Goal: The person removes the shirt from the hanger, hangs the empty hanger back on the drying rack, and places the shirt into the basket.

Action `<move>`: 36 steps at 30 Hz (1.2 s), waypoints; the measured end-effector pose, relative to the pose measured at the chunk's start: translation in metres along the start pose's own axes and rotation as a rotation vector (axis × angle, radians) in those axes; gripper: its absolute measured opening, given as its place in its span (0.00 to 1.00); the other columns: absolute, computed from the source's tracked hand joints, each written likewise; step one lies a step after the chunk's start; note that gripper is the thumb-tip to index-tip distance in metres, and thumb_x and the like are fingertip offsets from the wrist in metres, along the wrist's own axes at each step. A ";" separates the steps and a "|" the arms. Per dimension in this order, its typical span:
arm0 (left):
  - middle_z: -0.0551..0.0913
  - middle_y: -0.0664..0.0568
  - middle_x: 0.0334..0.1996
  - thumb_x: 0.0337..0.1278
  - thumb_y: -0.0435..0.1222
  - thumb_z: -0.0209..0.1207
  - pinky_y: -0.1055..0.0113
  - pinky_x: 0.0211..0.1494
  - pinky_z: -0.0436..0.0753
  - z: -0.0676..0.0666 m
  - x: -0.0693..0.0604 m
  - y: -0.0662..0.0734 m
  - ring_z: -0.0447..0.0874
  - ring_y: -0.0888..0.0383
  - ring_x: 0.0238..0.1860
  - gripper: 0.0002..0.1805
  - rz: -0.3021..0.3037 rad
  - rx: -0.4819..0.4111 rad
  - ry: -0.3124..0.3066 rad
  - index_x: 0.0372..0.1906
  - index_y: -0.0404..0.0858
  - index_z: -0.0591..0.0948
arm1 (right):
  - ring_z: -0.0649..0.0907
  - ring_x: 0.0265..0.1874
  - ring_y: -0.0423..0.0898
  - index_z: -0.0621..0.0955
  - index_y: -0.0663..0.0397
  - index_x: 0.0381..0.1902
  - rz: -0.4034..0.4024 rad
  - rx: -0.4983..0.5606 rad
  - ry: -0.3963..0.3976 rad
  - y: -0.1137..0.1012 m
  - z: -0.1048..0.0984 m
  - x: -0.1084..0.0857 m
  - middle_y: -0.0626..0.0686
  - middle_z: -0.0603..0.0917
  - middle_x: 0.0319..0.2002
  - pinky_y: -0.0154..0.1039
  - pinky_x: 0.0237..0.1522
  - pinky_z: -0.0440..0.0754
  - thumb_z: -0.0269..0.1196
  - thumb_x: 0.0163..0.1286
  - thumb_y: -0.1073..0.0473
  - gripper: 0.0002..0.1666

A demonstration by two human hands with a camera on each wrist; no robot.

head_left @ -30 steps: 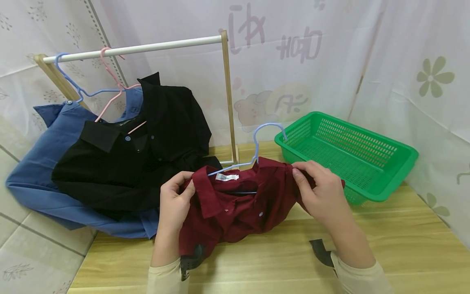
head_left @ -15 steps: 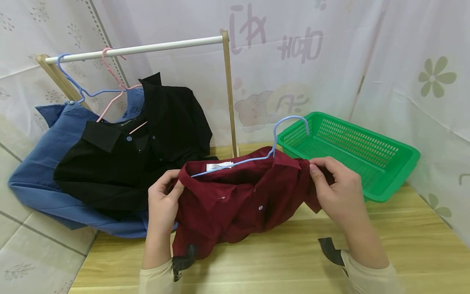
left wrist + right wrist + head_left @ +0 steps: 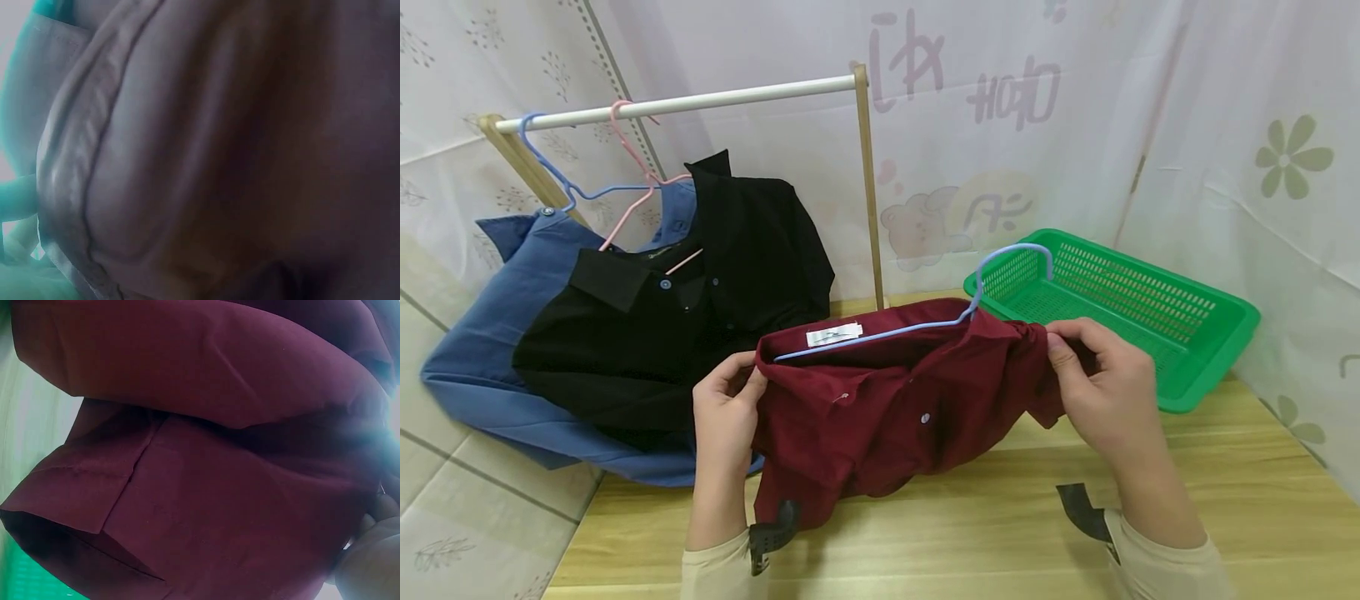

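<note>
A dark red shirt [image 3: 880, 417] with a white label inside its neck is held up over the wooden table in the head view. My left hand [image 3: 724, 417] pinches its left edge near the collar between thumb and fingers. At the opposite shoulder, my right hand [image 3: 1112, 396] grips the bunched cloth. A light blue hanger [image 3: 917, 326] runs through the neck opening, its hook pointing up and right; the ends of its arms are hidden in the cloth. Red fabric [image 3: 250, 487] fills most of the right wrist view, and blurred cloth [image 3: 187, 137] most of the left wrist view.
A rack with a white rail [image 3: 700, 100] stands at the back left. On it hang a black shirt [image 3: 625, 333] on a pink hanger and a blue shirt [image 3: 467, 367] on a blue hanger. A green basket [image 3: 1236, 333] sits behind my right hand.
Both hands have moved apart, the left one leftward and the right one rightward. The shirt is stretched wider, its left collar flap no longer stands out, and the hanger's hook has shifted right.
</note>
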State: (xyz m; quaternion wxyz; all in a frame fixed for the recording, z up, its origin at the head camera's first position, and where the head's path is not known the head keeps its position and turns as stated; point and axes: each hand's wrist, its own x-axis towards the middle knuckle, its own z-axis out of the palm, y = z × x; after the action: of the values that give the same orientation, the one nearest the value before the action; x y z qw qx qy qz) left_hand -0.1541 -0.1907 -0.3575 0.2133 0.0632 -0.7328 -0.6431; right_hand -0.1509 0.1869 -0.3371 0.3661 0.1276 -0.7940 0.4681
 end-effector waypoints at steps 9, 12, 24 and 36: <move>0.85 0.64 0.33 0.76 0.29 0.59 0.70 0.38 0.80 0.002 0.000 -0.001 0.81 0.61 0.36 0.09 -0.015 0.028 -0.022 0.49 0.29 0.87 | 0.81 0.26 0.28 0.89 0.64 0.41 0.096 0.048 -0.015 -0.006 -0.001 0.000 0.26 0.84 0.31 0.18 0.31 0.79 0.67 0.71 0.74 0.06; 0.84 0.63 0.33 0.76 0.29 0.58 0.69 0.38 0.79 0.002 -0.001 -0.003 0.80 0.61 0.37 0.09 -0.024 0.056 -0.039 0.49 0.30 0.87 | 0.81 0.26 0.28 0.89 0.64 0.41 0.108 0.045 -0.013 -0.007 0.000 0.001 0.25 0.84 0.31 0.19 0.31 0.79 0.67 0.72 0.73 0.05; 0.87 0.45 0.43 0.77 0.32 0.59 0.67 0.40 0.79 0.002 -0.002 -0.006 0.80 0.59 0.39 0.09 -0.075 0.235 -0.163 0.49 0.36 0.88 | 0.80 0.27 0.28 0.89 0.63 0.42 0.116 0.028 -0.020 -0.011 0.003 0.001 0.25 0.83 0.31 0.19 0.31 0.78 0.67 0.72 0.72 0.05; 0.91 0.49 0.50 0.73 0.33 0.62 0.67 0.52 0.81 0.008 -0.004 -0.006 0.83 0.57 0.48 0.12 -0.009 0.410 -0.355 0.53 0.43 0.90 | 0.80 0.27 0.28 0.89 0.60 0.43 0.117 -0.011 -0.051 -0.013 0.005 0.002 0.25 0.82 0.31 0.20 0.31 0.78 0.67 0.74 0.68 0.05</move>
State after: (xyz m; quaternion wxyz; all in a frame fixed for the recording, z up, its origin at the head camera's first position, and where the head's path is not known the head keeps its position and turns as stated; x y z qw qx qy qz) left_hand -0.1546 -0.1827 -0.3654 0.0612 -0.0054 -0.8733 -0.4834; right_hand -0.1473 0.1761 -0.3291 0.3185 0.0908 -0.8119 0.4808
